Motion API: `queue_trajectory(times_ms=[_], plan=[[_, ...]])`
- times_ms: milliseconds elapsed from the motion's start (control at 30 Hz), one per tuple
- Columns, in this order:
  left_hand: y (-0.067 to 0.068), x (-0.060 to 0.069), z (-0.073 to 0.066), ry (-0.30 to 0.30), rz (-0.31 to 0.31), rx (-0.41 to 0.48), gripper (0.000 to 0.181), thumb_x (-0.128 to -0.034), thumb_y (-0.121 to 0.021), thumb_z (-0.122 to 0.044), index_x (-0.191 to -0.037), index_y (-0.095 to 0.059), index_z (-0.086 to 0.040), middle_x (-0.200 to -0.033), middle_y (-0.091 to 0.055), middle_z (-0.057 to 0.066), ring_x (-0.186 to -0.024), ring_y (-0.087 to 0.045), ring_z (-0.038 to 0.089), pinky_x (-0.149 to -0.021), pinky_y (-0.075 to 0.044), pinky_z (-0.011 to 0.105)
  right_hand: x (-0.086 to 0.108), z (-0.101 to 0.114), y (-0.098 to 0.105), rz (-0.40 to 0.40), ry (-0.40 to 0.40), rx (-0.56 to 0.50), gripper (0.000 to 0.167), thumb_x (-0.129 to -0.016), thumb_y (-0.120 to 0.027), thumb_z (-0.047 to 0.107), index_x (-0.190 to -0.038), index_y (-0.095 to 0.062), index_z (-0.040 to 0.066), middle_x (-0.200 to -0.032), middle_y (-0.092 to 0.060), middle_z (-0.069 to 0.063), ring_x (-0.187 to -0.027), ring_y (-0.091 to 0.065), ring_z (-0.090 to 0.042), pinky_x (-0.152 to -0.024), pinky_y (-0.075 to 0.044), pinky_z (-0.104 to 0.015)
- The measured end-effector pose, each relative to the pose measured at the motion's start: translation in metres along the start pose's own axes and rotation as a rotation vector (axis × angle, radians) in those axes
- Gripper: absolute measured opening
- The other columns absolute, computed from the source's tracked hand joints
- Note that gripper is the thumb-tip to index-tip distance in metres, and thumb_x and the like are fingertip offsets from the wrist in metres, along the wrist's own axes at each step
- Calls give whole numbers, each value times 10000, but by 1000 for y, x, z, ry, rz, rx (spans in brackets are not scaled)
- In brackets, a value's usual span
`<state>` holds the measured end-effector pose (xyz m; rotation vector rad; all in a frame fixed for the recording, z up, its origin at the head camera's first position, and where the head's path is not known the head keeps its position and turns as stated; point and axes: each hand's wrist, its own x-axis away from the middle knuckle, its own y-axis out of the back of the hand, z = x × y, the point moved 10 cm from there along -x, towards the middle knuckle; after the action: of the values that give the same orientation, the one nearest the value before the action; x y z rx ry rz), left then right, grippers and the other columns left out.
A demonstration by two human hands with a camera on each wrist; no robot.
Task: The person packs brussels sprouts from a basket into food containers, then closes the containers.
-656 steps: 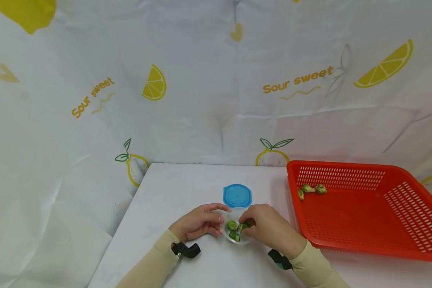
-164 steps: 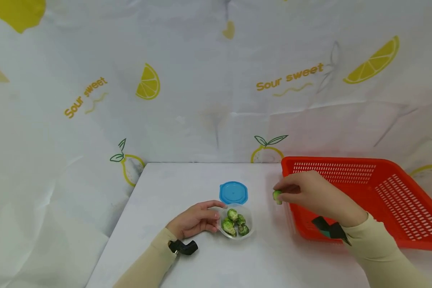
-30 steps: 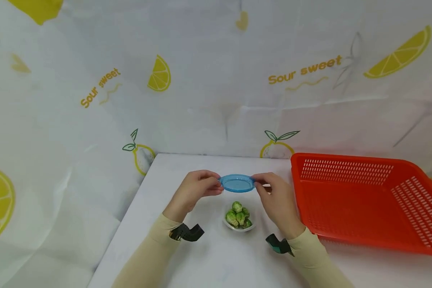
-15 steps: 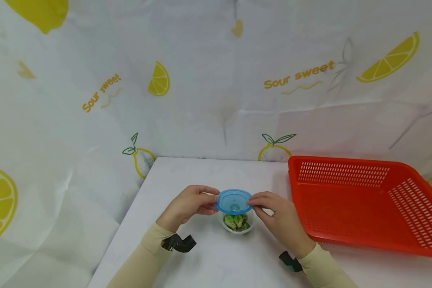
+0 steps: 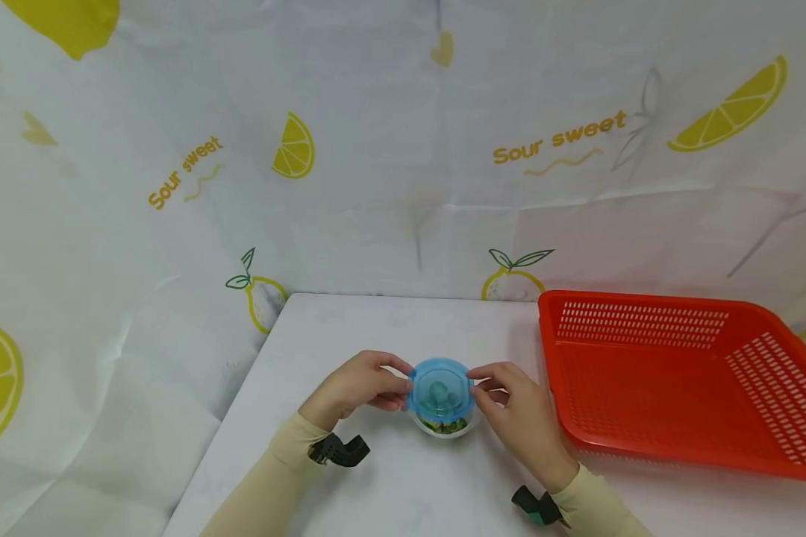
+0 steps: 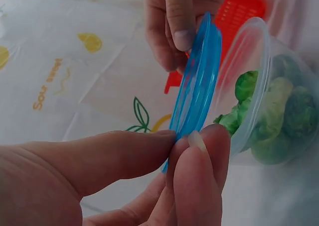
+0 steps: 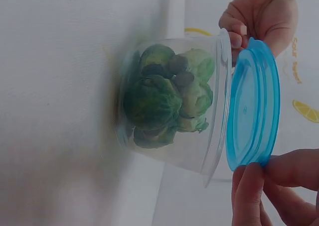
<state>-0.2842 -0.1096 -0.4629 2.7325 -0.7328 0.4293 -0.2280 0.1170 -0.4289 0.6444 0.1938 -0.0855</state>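
My left hand [image 5: 359, 389] pinches one edge of a translucent blue lid [image 5: 441, 389] between thumb and fingers. On the opposite edge, the right hand [image 5: 520, 414] pinches the lid too. Below it stands a clear plastic tub [image 7: 192, 154] on the table, holding several Brussels sprouts [image 7: 152, 102]. Both wrist views show a gap between lid and tub rim, so the lid hovers just over the opening. From the head view the lid covers most of the sprouts; only a strip of green shows at the near side.
A red perforated plastic basket [image 5: 651, 395] stands on the right of the white table [image 5: 403, 492]. Behind and to the left hangs a white sheet [image 5: 389, 149] printed with lemons and lettering.
The sprouts seen in the basket earlier are no longer there, and the tub holds more. Both hands have lifted the lid from the table, then brought it down and nearer, over the tub.
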Motion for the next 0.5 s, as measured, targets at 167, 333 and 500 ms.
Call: queue_trajectory(times_ms=[167,333,500], plan=[[-4,-1,3,12,10,-52,323,-941,-819,-147,-1219,-720,-16,-772,-766,57,-639,-710,97,-676,-655,256,-2,-4,-1,17,-44,25,213,-967,-813,124,-1171,-792,180,-1179,-756,-21,-983,-735,-161,-906,-678,-368],[-7,0,3,-5,10,-73,319,-933,-829,-144,-1199,-714,-9,-757,-763,58,-626,-707,104,-674,-659,265,-2,-8,-2,47,-95,33,202,-963,-815,132,-1159,-801,179,-1162,-758,-27,-964,-719,-161,-865,-682,-336],[-7,1,1,-14,-12,-86,321,-919,-839,-131,-1187,-711,-9,-750,-766,66,-622,-715,111,-669,-664,275,-2,-13,-4,80,-154,28,213,-962,-816,134,-1170,-800,179,-1135,-751,-31,-933,-694,-163,-790,-669,-280]])
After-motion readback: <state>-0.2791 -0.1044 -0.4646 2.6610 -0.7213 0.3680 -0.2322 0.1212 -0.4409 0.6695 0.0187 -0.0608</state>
